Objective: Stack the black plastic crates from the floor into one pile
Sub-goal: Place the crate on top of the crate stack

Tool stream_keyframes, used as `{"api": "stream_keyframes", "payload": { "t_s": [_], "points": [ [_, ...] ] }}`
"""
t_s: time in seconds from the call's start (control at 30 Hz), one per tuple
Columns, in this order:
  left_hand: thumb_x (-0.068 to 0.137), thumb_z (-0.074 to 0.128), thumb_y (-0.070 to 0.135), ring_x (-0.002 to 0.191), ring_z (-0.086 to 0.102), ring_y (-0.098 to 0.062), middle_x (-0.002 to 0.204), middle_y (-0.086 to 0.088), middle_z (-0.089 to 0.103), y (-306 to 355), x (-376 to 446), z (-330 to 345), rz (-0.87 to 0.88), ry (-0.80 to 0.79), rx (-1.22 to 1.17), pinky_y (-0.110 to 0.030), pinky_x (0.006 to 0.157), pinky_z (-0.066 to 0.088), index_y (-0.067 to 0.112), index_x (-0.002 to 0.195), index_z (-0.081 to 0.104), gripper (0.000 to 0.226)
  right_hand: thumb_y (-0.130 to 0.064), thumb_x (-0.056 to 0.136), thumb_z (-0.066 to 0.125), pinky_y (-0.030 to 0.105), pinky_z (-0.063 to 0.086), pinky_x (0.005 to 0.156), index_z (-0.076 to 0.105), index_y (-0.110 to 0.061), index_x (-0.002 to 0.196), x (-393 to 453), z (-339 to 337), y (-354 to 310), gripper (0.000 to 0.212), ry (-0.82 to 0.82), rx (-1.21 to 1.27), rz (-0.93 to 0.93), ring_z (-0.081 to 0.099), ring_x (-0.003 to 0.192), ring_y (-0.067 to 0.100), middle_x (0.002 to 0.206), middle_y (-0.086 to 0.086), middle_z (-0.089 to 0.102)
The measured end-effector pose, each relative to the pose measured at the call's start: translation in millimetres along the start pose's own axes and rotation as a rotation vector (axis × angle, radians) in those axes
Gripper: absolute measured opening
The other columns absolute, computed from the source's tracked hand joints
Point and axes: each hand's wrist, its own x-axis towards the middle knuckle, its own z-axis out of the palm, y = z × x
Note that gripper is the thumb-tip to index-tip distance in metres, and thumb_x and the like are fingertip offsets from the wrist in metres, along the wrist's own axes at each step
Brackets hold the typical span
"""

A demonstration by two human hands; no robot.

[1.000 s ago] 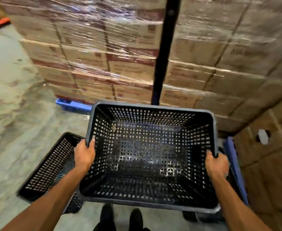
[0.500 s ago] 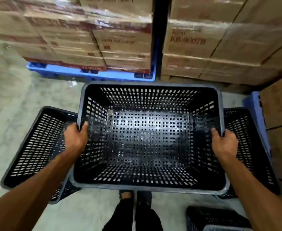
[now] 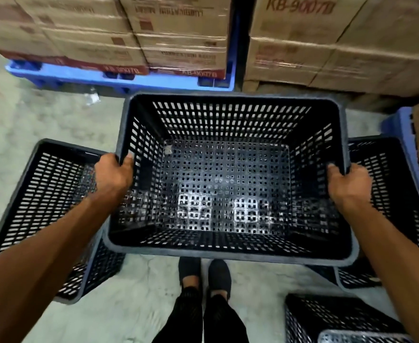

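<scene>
Both hands, left hand (image 3: 113, 175) and right hand (image 3: 347, 185), are gripping the black perforated plastic crate (image 3: 228, 184) by its rim; lowered askew, it is probably jamming on a floor crate (image 3: 42, 194).

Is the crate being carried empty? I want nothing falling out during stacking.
Empty. The held crate shows only its bare perforated floor and walls, gripped at its side rims by the left hand and right hand.

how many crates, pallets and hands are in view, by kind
black crates: 4, one held, one at left, one at right, one at bottom right
blue pallets: 2, one at back, one at right edge
hands: 2, left and right, both with a grip on the held crate's rim
total: 8
</scene>
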Motion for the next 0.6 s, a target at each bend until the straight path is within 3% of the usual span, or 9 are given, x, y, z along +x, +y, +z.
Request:
{"api": "stream_keyframes", "payload": {
  "t_s": [0.13,0.23,0.43,0.5,0.6],
  "points": [
    [0.090,0.058,0.037,0.065,0.056,-0.031,0.075,-0.023,0.063,-2,5,-2,0.011,0.009,-0.041,-0.037,0.059,0.044,-0.009,0.090,0.064,0.047,-0.033,0.091,0.056,0.050,0.051,0.082,0.060,0.005,0.111,-7,3,-6,0.043,0.009,-0.002,0.035,0.063,0.097,0.043,0.107,0.030,0.065],
    [0.091,0.057,0.035,0.062,0.053,-0.028,0.069,-0.018,0.059,3,12,-5,0.036,0.001,-0.051,-0.034,0.059,0.039,-0.008,0.087,0.063,0.044,-0.034,0.092,0.054,0.053,0.050,0.087,0.058,0.004,0.116,-12,6,-5,0.045,-0.001,-0.012,0.077,0.061,0.103,0.044,0.112,0.029,0.063],
    [0.094,0.054,0.034,0.064,0.059,-0.028,0.076,-0.015,0.064,8,20,-4,0.017,-0.111,-0.120,-0.037,0.059,0.053,-0.003,0.092,0.061,0.038,-0.035,0.093,0.052,0.050,0.050,0.082,0.056,0.006,0.113,-12,8,-4,0.045,0.007,-0.047,0.089,0.061,0.098,0.045,0.108,0.030,0.063],
    [0.095,0.052,0.034,0.057,0.054,-0.021,0.069,-0.007,0.059,4,16,-2,-0.010,-0.135,-0.115,-0.030,0.050,0.045,0.001,0.089,0.058,0.034,-0.035,0.093,0.052,0.050,0.050,0.081,0.055,0.007,0.113,-9,6,-6,0.047,-0.008,-0.070,0.083,0.061,0.097,0.045,0.108,0.031,0.062],
    [0.096,0.051,0.033,0.056,0.048,-0.016,0.068,-0.004,0.054,-2,10,-2,-0.025,-0.140,-0.112,-0.025,0.047,0.038,0.003,0.086,0.053,0.031,-0.035,0.093,0.053,0.049,0.051,0.078,0.055,0.007,0.112,-8,4,-5,0.047,-0.033,-0.075,0.077,0.062,0.093,0.044,0.106,0.030,0.063]
  ]
}}
